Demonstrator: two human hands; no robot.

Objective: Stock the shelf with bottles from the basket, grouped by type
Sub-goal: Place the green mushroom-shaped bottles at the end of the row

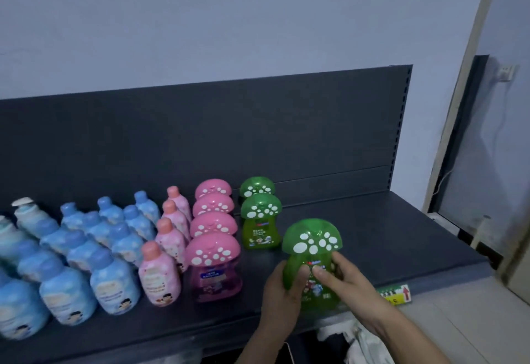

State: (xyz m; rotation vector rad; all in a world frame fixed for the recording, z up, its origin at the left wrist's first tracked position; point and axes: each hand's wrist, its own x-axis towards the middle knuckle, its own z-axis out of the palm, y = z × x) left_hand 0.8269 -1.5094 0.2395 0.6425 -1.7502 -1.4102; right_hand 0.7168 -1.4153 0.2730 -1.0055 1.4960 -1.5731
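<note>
A green mushroom-capped bottle [311, 251] is held upright over the front of the dark shelf [387, 237]. My left hand [282, 289] grips its left side and my right hand [341, 277] grips its right side. Behind it two green mushroom bottles [260, 220] stand in a column. To their left runs a column of several pink mushroom bottles [213, 260], then a column of pink-capped bottles [160, 274], then rows of blue bottles [111, 280]. The basket is not in view.
The shelf's dark back panel [229, 134] rises behind the bottles. Its right part holds no bottles. A price tag strip [397, 294] sits on the front edge. White plastic bags [361, 340] lie below the shelf. A door frame [459, 105] stands at the right.
</note>
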